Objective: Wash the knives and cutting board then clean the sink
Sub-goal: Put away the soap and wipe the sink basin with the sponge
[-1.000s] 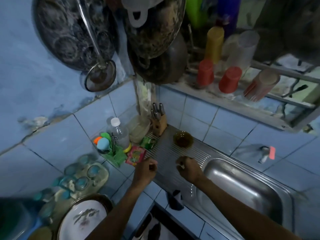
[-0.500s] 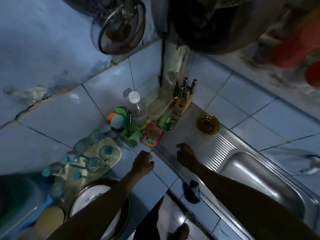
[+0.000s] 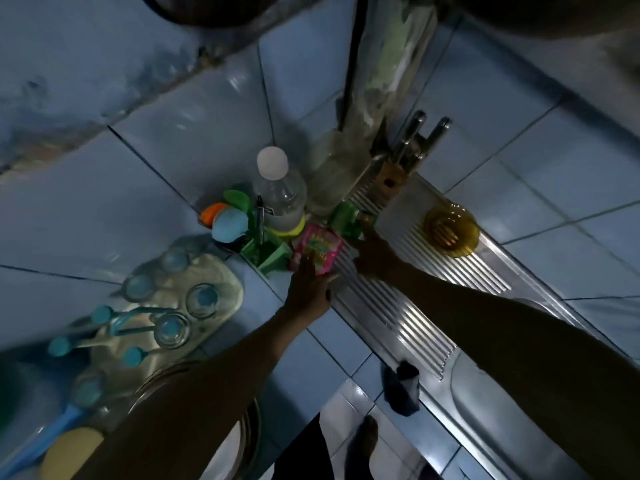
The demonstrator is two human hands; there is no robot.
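— Steel ribbing is running across the draining board [image 3: 426, 306] of the sink, and both hands are reaching over its far end toward the tiled corner.

— What is the left hand [image 3: 310, 289] doing?

— It is lying with fingers stretched forward, the tips touching the pink sachet [image 3: 317, 251] that is sitting at the board's edge. The fingers are looking straight, not curled round it.

— And the right hand [image 3: 372, 252]?

— It is resting just beside the green packet [image 3: 348, 218], between the pink sachet and the amber glass bowl [image 3: 450, 228]. The picture is dark and blurred there, so I cannot tell how its fingers are lying or whether they are holding anything.

— Where are the knives?

— Their metal handles are sticking up from the wooden knife block [image 3: 398, 168], which is standing at the back end of the draining board, near the wall corner. Only a bit of the basin is showing, at the lower right edge.

— Anything else nearby?

— A clear bottle [image 3: 278, 195] with a white cap is standing on the tabletop left of the block, next to a green holder [image 3: 268, 254]. Upturned glasses are sitting on a tray [image 3: 214, 282] further left.
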